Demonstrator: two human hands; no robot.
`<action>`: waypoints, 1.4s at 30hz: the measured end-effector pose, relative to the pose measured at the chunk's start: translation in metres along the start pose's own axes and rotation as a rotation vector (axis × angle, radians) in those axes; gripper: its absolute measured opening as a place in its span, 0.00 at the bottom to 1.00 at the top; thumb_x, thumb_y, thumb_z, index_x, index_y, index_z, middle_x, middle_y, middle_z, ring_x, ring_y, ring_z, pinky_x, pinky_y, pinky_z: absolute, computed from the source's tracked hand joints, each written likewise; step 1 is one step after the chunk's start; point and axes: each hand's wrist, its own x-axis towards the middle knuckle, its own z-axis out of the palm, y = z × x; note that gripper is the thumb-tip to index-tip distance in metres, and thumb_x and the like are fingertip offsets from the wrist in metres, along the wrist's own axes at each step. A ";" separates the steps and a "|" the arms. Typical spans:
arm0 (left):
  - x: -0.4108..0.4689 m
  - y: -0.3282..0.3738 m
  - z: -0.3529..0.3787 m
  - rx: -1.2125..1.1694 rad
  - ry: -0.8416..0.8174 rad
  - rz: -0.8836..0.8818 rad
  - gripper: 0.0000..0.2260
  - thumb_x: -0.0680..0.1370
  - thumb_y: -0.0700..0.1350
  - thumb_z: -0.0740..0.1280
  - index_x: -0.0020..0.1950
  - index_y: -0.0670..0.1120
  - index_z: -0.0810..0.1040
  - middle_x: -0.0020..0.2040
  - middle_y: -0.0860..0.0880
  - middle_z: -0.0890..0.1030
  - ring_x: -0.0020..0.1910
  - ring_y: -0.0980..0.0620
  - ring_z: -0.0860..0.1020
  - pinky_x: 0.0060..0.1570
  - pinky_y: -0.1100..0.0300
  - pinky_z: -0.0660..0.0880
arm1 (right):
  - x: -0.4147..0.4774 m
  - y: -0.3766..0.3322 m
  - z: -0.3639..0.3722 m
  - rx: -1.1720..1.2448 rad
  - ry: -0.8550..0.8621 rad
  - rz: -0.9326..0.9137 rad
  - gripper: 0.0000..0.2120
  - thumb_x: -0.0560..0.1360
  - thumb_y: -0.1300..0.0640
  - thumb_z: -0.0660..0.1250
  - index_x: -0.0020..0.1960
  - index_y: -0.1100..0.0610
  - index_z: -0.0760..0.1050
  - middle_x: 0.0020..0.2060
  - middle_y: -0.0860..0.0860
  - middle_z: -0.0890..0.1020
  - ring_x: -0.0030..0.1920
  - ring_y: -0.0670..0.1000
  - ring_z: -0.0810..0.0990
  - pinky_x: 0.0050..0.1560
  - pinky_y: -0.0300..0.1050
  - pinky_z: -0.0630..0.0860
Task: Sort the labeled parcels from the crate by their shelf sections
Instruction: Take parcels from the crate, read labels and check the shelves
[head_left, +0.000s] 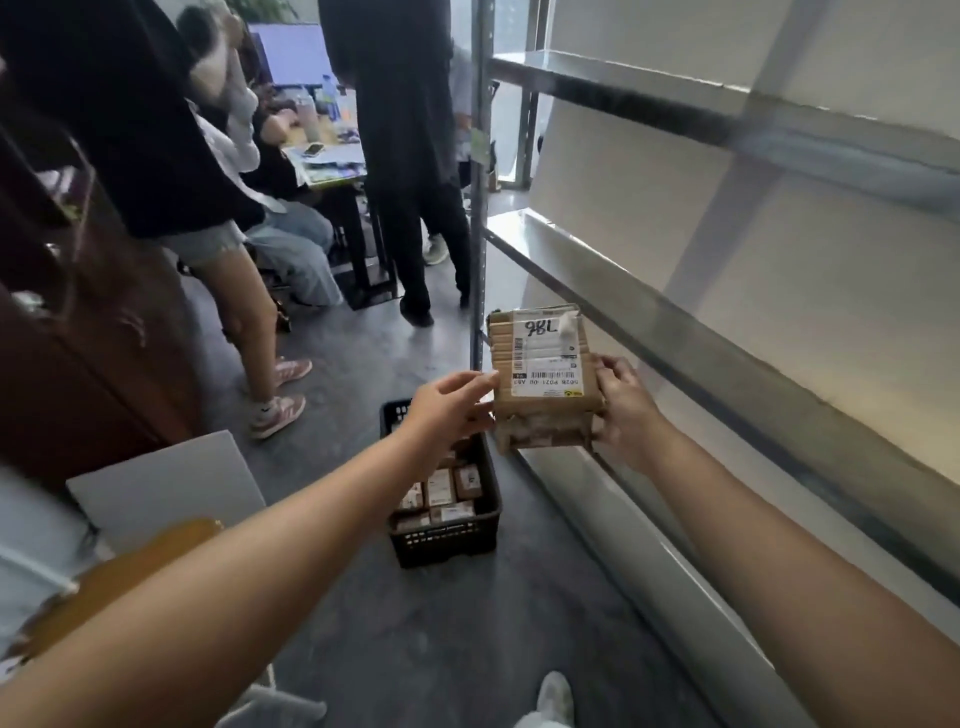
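Pretty busy room: one person in denim shorts (208, 244) and pink sneakers (278, 410) stands on the grey floor (441, 623). Someone in jeans (291, 249) sits at a cluttered desk (332, 171) with a phone (313, 149), a bottle (326, 98) and a monitor (293, 54). Another person in black (405, 156) stands beside it. There's a dark brown cabinet (78, 338) on the left, with a white board (166, 483) near it.

Black crate (447, 543) on grey, perhaps concrete floor (457, 639)
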 end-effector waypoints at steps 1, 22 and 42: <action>0.008 0.000 -0.005 -0.014 0.037 0.001 0.07 0.78 0.46 0.70 0.52 0.43 0.82 0.49 0.44 0.85 0.46 0.48 0.84 0.48 0.56 0.81 | 0.015 -0.001 0.007 -0.018 -0.028 0.005 0.06 0.83 0.48 0.57 0.53 0.45 0.73 0.50 0.48 0.85 0.54 0.53 0.82 0.58 0.70 0.74; 0.197 0.012 -0.014 -0.048 0.486 -0.038 0.17 0.77 0.38 0.70 0.65 0.41 0.72 0.59 0.41 0.80 0.51 0.45 0.83 0.48 0.54 0.82 | 0.252 -0.027 0.049 -0.112 -0.603 0.184 0.19 0.78 0.42 0.63 0.68 0.40 0.69 0.56 0.48 0.80 0.53 0.52 0.80 0.46 0.56 0.81; 0.339 -0.061 -0.170 0.124 0.586 -0.351 0.06 0.77 0.51 0.70 0.47 0.50 0.76 0.53 0.44 0.81 0.47 0.44 0.84 0.44 0.44 0.83 | 0.408 0.053 0.173 0.066 -0.222 0.368 0.21 0.77 0.56 0.69 0.65 0.65 0.69 0.59 0.60 0.80 0.59 0.54 0.81 0.62 0.48 0.76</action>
